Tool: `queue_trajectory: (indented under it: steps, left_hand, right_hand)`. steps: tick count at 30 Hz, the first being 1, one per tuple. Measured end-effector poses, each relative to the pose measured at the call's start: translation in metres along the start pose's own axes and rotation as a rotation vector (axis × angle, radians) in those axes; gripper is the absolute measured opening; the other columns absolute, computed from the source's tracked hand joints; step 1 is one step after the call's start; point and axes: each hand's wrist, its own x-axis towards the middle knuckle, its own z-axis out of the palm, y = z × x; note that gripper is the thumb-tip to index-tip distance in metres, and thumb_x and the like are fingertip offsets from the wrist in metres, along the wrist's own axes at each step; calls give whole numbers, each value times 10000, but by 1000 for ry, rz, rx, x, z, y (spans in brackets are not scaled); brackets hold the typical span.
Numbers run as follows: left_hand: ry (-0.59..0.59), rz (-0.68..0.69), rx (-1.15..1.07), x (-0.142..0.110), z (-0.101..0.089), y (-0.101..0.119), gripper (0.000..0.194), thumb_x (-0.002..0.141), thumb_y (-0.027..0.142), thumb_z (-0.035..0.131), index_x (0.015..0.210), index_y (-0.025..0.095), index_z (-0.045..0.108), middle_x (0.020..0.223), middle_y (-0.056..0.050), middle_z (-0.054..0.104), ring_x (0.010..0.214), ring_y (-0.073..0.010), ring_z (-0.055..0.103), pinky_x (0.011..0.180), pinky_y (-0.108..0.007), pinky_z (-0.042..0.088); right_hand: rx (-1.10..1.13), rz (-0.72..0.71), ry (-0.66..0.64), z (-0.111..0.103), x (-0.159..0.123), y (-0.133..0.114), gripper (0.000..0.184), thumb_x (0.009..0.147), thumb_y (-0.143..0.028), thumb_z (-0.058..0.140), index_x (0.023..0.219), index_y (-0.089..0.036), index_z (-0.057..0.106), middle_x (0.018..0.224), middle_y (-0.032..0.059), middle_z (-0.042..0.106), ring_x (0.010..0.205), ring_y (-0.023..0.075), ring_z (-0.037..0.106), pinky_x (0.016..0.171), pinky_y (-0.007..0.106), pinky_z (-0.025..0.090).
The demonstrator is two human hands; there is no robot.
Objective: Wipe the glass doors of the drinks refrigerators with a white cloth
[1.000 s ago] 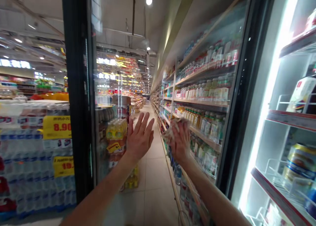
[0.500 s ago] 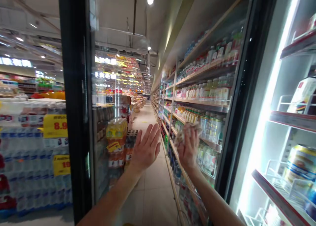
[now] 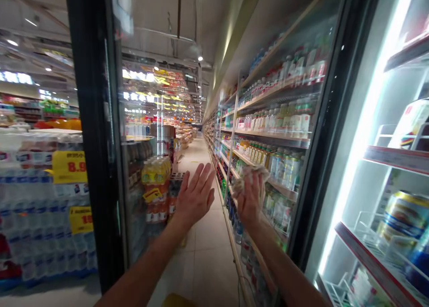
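I face an open glass cooler door (image 3: 214, 97) in a supermarket aisle. My left hand (image 3: 195, 196) is open, fingers spread, its palm flat against the glass near the middle of the door. My right hand (image 3: 250, 199) is closed on a crumpled pale cloth (image 3: 250, 176) and presses it against the glass to the right of the left hand. Both forearms reach up from the bottom of the picture. Through the glass I see the aisle floor and long shelves of bottled drinks (image 3: 268, 155).
The door's black frame (image 3: 92, 141) stands at the left, with stacked water bottles and yellow price signs (image 3: 69, 166) behind it. At the right is the lit cooler interior (image 3: 385, 173) with wire shelves, cans and cartons. A stack of yellow and orange drink bottles (image 3: 156, 188) stands in the aisle.
The right hand with the cloth has moved right and slightly down along the glass, then a little back left. The left hand stayed flat on the glass, shifting slightly. The view has panned right.
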Motion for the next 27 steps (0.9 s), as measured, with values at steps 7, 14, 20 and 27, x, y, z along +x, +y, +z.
queue_trajectory:
  steps: [7,14,20,27]
  left_hand:
    - [-9,8,-13,-1,-2,-2,545,864,231,457,1391,191,324,1388,-76,421,1369,-179,236,1153,-384,106]
    - [8,9,-18,-2,-1,-3,536,854,221,464,1377,188,349,1383,-81,429,1362,-193,257,1145,-403,142]
    - [-2,28,-26,-4,-2,-6,473,844,212,478,1313,171,434,1369,-90,449,1371,-185,237,1143,-395,154]
    - [13,22,-18,-4,0,-5,445,844,208,477,1288,183,464,1373,-89,445,1365,-195,252,1140,-405,162]
  right_hand:
    - [-79,98,66,-11,-29,63,542,870,-218,333,1410,-207,299,1408,125,387,1368,276,249,1074,554,267]
    - [-13,147,20,-5,-24,20,576,862,-184,359,1427,-188,245,1466,138,289,1397,292,153,1069,581,262]
    - [-15,-246,-159,-4,-60,8,566,831,-177,429,1384,-263,343,1332,85,475,1360,262,271,1077,511,299]
    - [-79,396,193,-6,-28,59,545,875,-188,316,1417,-149,275,1467,175,268,1381,319,194,1071,587,254]
